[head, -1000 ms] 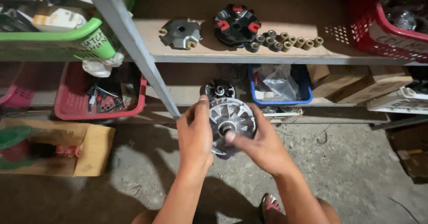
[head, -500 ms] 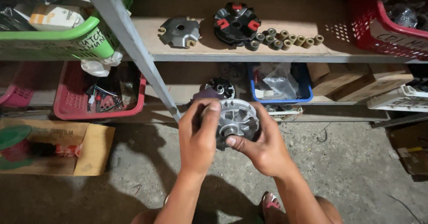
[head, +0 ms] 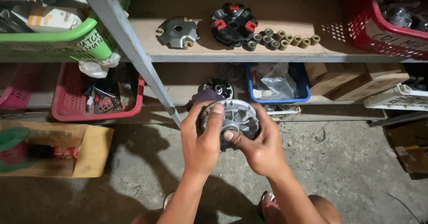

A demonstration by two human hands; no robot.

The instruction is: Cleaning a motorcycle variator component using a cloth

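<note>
I hold a round grey metal pulley disc with fan-like fins (head: pixel 238 117) in front of me with both hands. My left hand (head: pixel 201 141) grips its left rim, the thumb lying over the front face. My right hand (head: pixel 261 146) cups its right and lower side, with the thumb pressed near the centre hub. On the wooden shelf above lie a grey metal star-shaped plate (head: pixel 178 32), a black round part with red inserts (head: pixel 233 24) and a row of several small cylindrical rollers (head: pixel 283 40).
A slanted grey metal shelf post (head: pixel 133 59) runs just left of my hands. A green basket (head: pixel 58 41), red baskets (head: pixel 89 103) (head: pixel 388 32) and a blue tub with plastic bags (head: pixel 278 83) sit on shelves. A cardboard box (head: pixel 67 150) rests on the concrete floor.
The disc has turned in my hands and shifted slightly right. My left thumb now lies over its face, and the view has moved closer to the shelves.
</note>
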